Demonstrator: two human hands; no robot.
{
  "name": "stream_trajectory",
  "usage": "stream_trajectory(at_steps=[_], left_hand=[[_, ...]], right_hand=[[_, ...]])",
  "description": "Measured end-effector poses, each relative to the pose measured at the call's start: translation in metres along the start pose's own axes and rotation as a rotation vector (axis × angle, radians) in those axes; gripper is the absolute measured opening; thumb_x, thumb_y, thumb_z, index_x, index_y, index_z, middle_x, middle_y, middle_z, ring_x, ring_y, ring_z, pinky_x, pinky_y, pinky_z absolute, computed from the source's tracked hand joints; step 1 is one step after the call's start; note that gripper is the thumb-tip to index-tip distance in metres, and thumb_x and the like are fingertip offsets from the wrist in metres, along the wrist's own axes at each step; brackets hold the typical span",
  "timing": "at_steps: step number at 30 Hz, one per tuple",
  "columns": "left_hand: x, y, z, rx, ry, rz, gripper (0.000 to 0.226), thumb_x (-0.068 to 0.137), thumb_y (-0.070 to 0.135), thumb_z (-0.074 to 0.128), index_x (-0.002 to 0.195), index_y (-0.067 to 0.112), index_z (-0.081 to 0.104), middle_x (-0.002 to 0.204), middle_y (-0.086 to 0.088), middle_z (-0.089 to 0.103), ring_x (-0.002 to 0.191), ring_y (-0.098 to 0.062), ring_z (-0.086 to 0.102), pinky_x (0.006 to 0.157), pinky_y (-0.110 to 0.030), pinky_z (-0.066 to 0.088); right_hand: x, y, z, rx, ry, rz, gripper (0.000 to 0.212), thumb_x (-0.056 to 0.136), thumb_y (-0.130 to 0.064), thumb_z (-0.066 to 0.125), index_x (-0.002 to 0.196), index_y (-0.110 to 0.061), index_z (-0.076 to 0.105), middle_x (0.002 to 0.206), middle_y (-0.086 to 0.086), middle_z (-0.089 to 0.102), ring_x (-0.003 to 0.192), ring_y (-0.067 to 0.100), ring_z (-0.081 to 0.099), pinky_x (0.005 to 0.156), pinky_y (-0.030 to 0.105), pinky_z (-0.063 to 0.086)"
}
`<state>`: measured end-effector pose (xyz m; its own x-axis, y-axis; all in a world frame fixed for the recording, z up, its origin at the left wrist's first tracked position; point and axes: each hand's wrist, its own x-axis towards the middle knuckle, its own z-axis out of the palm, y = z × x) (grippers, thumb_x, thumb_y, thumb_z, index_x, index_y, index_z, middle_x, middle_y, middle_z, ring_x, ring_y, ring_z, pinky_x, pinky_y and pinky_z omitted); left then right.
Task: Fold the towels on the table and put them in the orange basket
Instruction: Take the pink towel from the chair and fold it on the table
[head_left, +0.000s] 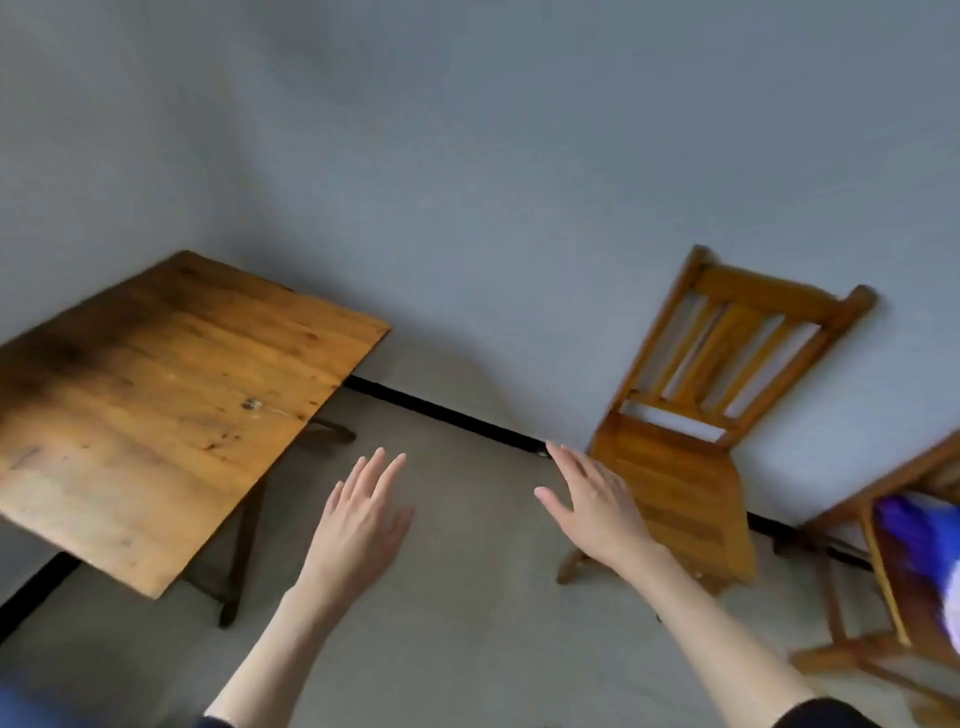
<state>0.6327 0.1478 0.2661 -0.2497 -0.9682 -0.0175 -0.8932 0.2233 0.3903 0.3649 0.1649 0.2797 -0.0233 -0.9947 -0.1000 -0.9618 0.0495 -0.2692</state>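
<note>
Left hand and right hand over floor, fingers straight, between table edge and chair.

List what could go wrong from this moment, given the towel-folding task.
1. No towel or orange basket shows; the table top in view is bare, so the person may be facing away from the work.
2. Both hands, left and right, are open and hold nothing, out over the floor.
3. The chair stands close beside the right hand, and could be knocked.

Grey wall, concrete floor, wooden chair
</note>
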Motion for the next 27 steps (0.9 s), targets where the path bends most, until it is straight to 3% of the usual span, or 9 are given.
stream_trajectory(at_steps=[4, 12, 19, 27], left_hand=[[0.023, 0.073, 0.025, -0.017, -0.057, 0.183, 0.059, 0.096, 0.034, 0.046, 0.148, 0.022, 0.020, 0.157, -0.003, 0.015, 0.145, -0.022, 0.014, 0.117, -0.035, 0.017], [0.039, 0.262, 0.109, 0.012, -0.243, 0.564, 0.059, 0.097, 0.040, 0.041, 0.149, 0.026, 0.017, 0.158, 0.001, 0.011, 0.146, -0.019, 0.009, 0.116, -0.033, 0.015], [0.015, 0.424, 0.193, 0.091, -0.430, 0.778, 0.057, 0.098, 0.045, 0.033, 0.149, 0.029, 0.010, 0.159, 0.002, 0.006, 0.146, -0.020, 0.004, 0.117, -0.038, 0.012], [0.029, 0.564, 0.250, 0.116, -0.468, 0.887, 0.054, 0.099, 0.042, 0.033, 0.148, 0.027, 0.016, 0.158, 0.003, 0.012, 0.146, -0.017, 0.006, 0.116, -0.033, 0.014]], right_hand=[[-0.050, 0.072, -0.014, 0.050, 0.057, 0.192, 0.062, 0.096, -0.050, 0.036, 0.149, -0.026, 0.015, 0.154, 0.000, 0.024, 0.140, 0.019, 0.026, 0.112, 0.037, 0.025], [-0.172, 0.233, -0.042, 0.164, 0.147, 0.535, 0.061, 0.096, -0.044, 0.041, 0.148, -0.022, 0.018, 0.152, 0.001, 0.030, 0.136, 0.021, 0.033, 0.108, 0.040, 0.032], [-0.260, 0.362, -0.064, 0.256, 0.246, 0.730, 0.060, 0.095, -0.037, 0.047, 0.147, -0.020, 0.023, 0.147, 0.003, 0.037, 0.133, 0.021, 0.036, 0.105, 0.036, 0.032], [-0.295, 0.482, -0.091, 0.287, 0.365, 0.862, 0.056, 0.094, -0.033, 0.050, 0.144, -0.018, 0.030, 0.141, 0.004, 0.045, 0.128, 0.022, 0.042, 0.099, 0.032, 0.033]])
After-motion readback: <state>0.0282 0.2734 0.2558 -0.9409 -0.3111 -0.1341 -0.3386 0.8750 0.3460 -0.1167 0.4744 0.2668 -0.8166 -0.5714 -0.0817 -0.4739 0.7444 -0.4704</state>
